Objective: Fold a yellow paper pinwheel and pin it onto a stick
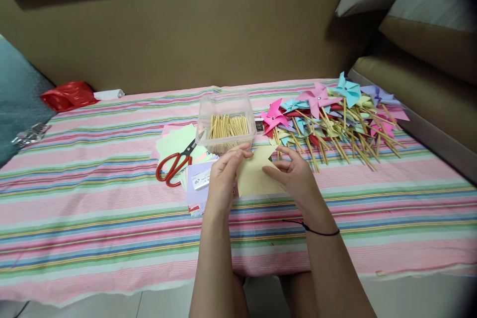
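Note:
A pale yellow sheet of paper (259, 175) is held up between both hands, above the striped cloth. My left hand (228, 171) pinches its upper left edge between thumb and fingers. On the right side, my right hand (292, 171) has its fingers around the sheet's upper right part, some in front of it and some at its edge. A slit or gap shows near the paper's top right. Just beyond the hands stands a clear plastic box (244, 102) with many short wooden sticks (229, 126). Red-handled scissors (174, 166) lie to its left on coloured paper sheets (175, 141).
Many finished paper pinwheels (316, 99) on sticks are heaped at the right. A red plastic bag (70, 96) lies at the back left, near a clear crinkled packet (30, 134). The striped cloth (112, 208) lies before a brown sofa back (167, 35).

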`<state>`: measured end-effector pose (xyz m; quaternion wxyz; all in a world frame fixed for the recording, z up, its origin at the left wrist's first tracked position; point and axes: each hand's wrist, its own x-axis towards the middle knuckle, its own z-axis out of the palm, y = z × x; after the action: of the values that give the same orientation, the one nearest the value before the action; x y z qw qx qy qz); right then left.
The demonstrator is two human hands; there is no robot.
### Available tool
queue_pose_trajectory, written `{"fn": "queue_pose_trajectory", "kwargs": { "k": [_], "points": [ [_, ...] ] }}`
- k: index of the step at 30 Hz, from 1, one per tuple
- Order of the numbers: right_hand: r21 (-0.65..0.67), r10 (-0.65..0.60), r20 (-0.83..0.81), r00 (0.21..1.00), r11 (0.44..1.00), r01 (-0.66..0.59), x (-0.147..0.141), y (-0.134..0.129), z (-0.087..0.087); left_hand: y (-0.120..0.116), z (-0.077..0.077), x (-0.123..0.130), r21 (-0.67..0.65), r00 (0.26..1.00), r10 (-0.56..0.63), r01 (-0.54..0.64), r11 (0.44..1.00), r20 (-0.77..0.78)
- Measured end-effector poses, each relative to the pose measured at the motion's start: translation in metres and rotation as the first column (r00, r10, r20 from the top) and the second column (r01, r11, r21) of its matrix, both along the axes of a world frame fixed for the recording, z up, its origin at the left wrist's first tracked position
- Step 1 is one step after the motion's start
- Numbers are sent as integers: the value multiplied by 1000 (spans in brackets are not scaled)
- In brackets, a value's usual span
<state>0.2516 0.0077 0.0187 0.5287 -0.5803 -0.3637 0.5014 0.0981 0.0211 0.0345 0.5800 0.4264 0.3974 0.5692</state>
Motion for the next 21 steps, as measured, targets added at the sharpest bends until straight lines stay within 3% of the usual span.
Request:
{"fn": "queue_pose_trajectory", "kwargs": {
  "k": [11, 17, 21],
  "points": [
    [22, 76, -29, 997, 997, -75, 0, -1, 2, 1, -1, 3, 9, 996, -26, 27, 1000, -82],
    [37, 64, -61, 996, 997, -62, -1, -1, 3, 0, -4, 4, -170, 993, -82, 67, 983, -84],
    [39, 40, -63, 997, 999, -38, -1, -1, 2, 1, -4, 3, -65, 996, -74, 71, 995, -46]
  ]
}}
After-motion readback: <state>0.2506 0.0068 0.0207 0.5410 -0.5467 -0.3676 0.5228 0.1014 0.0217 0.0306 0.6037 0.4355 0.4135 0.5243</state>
